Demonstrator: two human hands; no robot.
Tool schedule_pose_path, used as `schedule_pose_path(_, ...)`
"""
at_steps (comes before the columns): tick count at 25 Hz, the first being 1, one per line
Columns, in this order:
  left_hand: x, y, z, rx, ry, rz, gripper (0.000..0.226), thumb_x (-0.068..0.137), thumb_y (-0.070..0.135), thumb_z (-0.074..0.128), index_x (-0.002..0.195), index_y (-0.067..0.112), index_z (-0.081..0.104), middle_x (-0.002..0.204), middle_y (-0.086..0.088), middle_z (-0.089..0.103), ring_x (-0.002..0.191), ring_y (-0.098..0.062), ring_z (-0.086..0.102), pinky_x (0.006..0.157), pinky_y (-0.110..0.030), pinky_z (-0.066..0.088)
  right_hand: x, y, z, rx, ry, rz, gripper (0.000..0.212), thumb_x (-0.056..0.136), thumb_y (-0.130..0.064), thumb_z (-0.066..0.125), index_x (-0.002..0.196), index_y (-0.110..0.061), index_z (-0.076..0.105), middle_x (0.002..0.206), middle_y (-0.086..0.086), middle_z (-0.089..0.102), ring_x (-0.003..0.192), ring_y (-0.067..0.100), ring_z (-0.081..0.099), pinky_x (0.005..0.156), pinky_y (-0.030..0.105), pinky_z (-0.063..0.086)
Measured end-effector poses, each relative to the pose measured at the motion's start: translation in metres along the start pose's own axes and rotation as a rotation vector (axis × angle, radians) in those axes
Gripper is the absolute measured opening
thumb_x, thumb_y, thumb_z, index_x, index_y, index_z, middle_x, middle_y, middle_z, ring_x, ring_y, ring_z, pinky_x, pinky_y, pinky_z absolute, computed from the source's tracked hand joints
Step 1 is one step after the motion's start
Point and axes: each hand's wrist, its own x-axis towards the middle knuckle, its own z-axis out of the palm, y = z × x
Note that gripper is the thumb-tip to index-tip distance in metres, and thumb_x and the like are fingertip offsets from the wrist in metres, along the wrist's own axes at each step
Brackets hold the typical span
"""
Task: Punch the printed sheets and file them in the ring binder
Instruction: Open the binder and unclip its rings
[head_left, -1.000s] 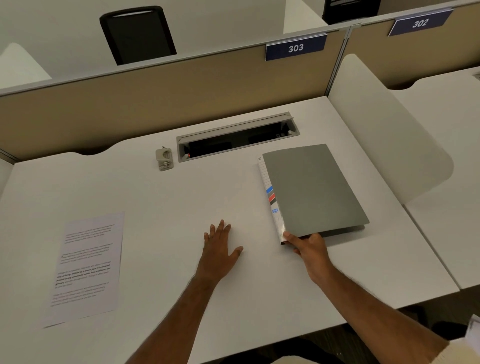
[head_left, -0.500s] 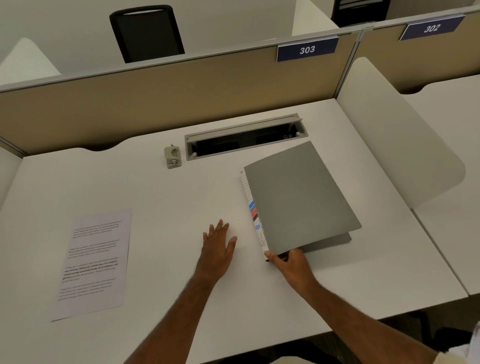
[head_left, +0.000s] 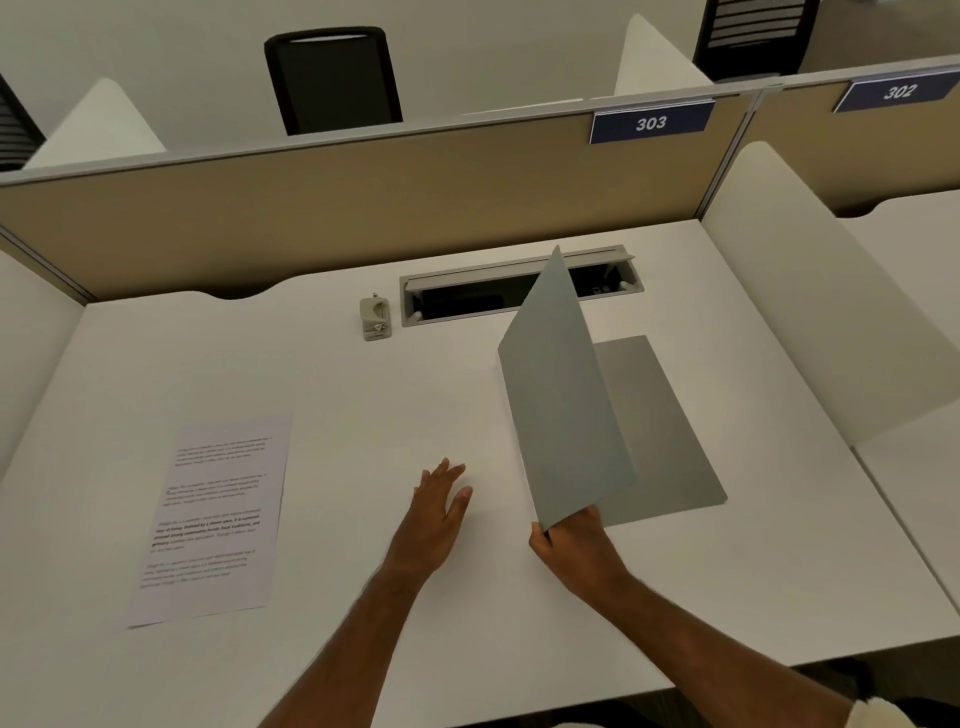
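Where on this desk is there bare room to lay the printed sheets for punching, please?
Bare desk lies between the printed sheets and left hand, and up to the hole punch. The right side is crowded: the right hand lifts the ring binder cover.

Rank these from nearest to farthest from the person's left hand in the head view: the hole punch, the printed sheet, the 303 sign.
From the left hand:
1. Printed sheet, on the desk to its left.
2. Hole punch, beyond it, beside the cable tray.
3. 303 sign, on the partition, far right.
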Motion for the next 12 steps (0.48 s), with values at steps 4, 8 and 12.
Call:
schedule_pose_path(4, -0.008, 0.006, -0.021, -0.237, 0.094, -0.072, 0.045, 0.105, 0.05, 0.044, 0.148, 0.036, 0.048, 0.155, 0.01, 0.046, 0.146, -0.011, 0.038, 0.119, -0.032, 0.032, 0.004, -0.005, 0.004, -0.324, -0.074, -0.226, 0.027, 0.046, 0.007, 0.067, 0.052, -0.019, 0.061, 0.053, 0.001, 0.041, 0.039, 0.017, 0.043, 0.054, 0.033, 0.041)
schedule_pose_path(8, -0.015, 0.025, -0.049, -0.495, 0.104, -0.099, 0.046, 0.101, 0.06, 0.044, 0.139, 0.037, 0.055, 0.142, 0.011, 0.06, 0.131, -0.01, 0.055, 0.113, -0.039, 0.043, 0.008, -0.013, 0.016, -0.383, -0.07, -0.185, 0.035, 0.047, -0.004, 0.083, 0.078, -0.005, 0.067, 0.053, 0.003, 0.05, 0.03, 0.018, 0.036, 0.057, 0.033, 0.034)
schedule_pose_path(12, -0.024, 0.055, -0.084, -0.95, 0.025, -0.169, 0.044, 0.106, 0.048, 0.041, 0.128, 0.02, 0.066, 0.122, -0.012, 0.073, 0.114, -0.032, 0.069, 0.094, -0.05, 0.058, 0.014, -0.015, 0.021, -0.334, -0.102, -0.177, 0.059, 0.054, -0.016, 0.079, 0.103, -0.003, 0.048, 0.04, -0.004, 0.045, 0.029, 0.019, 0.039, 0.057, 0.033, 0.036)
